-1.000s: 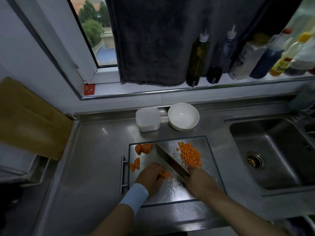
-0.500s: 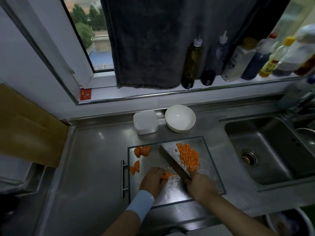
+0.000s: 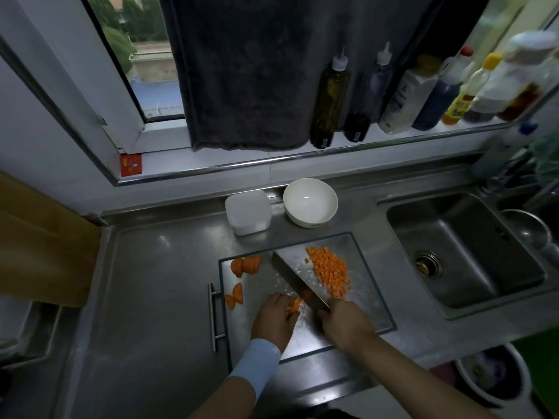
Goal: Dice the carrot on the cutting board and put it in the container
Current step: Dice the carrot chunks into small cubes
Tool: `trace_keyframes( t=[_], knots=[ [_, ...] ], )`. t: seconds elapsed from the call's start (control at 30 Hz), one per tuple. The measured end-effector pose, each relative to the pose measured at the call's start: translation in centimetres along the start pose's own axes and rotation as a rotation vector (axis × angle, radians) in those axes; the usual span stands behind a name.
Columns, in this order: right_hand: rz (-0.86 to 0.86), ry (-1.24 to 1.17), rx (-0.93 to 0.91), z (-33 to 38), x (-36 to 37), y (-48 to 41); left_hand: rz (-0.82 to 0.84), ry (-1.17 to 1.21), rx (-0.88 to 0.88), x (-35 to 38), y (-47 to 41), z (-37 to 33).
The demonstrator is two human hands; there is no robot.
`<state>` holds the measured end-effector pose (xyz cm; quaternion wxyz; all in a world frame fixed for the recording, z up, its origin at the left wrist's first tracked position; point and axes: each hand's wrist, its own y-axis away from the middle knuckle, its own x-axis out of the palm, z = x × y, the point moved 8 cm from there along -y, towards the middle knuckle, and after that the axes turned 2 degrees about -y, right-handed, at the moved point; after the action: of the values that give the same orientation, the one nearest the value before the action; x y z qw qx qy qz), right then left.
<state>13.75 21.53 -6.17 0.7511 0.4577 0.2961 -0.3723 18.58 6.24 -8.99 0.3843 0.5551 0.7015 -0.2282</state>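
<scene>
So the right hand point(image 3: 344, 323) has its grip wrapped tight round the cleaver point(image 3: 298, 282) handle, blade angled away up-left over the steel cutting board point(image 3: 367, 300). Just left of that grip, the left hand point(image 3: 273, 320) is pinching a carrot piece point(image 3: 294, 306) against the board. Diced carrot point(image 3: 329, 272) sits just beyond the blade, bigger chunks point(image 3: 245, 265) further left. The white container point(image 3: 248, 211) and bowl point(image 3: 310, 202) sit on the worktop point(image 3: 157, 282) past the board.

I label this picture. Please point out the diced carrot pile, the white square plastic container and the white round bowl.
Orange diced carrot pile point(image 3: 330, 271), head view, pile middle.
White square plastic container point(image 3: 247, 210), head view, lid top.
White round bowl point(image 3: 310, 217), head view, front wall.
</scene>
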Motion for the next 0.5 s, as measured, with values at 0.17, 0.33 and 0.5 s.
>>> trace_keyframes(
  t=[0.17, 0.33, 0.5],
  knots=[
    [0.012, 0.031, -0.021, 0.8, 0.6, 0.1, -0.046, 0.005, -0.047, 0.0, 0.3, 0.1],
    [0.026, 0.02, -0.021, 0.1, 0.3, -0.1, -0.118, 0.07, -0.165, -0.5, 0.7, 0.2],
    [0.053, 0.07, -0.093, 0.1, 0.0, 0.2, -0.104, 0.08, -0.195, -0.4, 1.3, -0.5]
  ],
)
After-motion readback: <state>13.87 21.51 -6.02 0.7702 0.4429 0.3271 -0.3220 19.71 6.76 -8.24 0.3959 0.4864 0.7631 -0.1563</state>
